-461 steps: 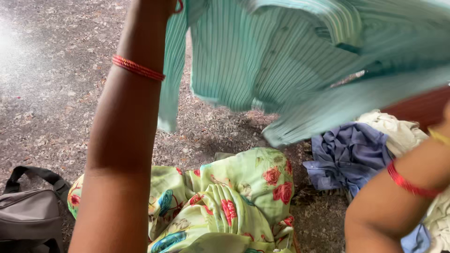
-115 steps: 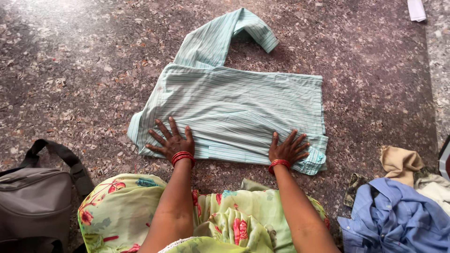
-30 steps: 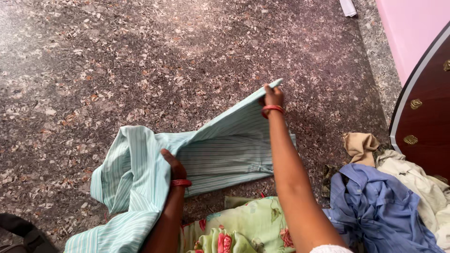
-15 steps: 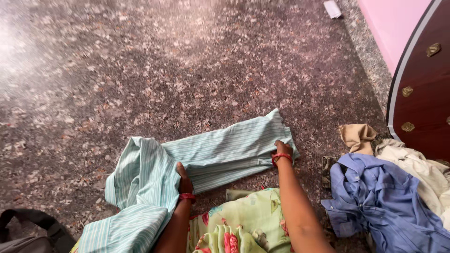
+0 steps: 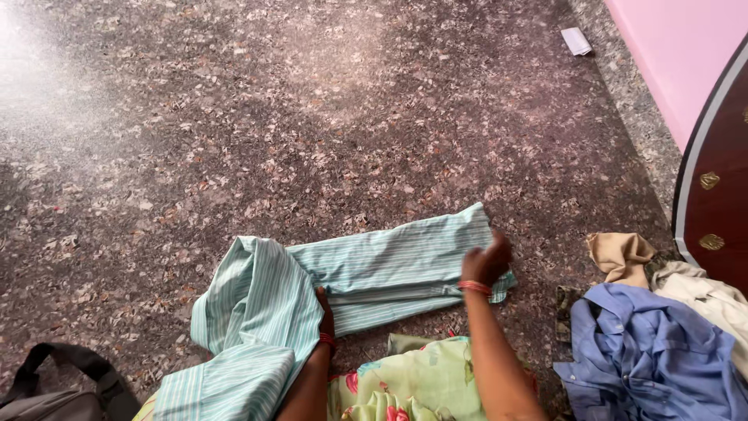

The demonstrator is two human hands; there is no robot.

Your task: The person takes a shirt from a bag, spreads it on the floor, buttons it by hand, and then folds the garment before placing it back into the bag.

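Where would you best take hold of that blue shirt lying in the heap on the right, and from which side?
Probably at the raised ridge of folds near the middle of the blue shirt, coming from above. It lies crumpled, with nothing on top of it, so the ridges offer loose cloth to pinch. Its far edge meets the cream cloth and tan cloth, so a low approach from there might catch those too.

Red bangles are worn on right wrist (image 5: 474, 288) & left wrist (image 5: 326, 340); green floral garment (image 5: 405, 382) is worn below the bangles.
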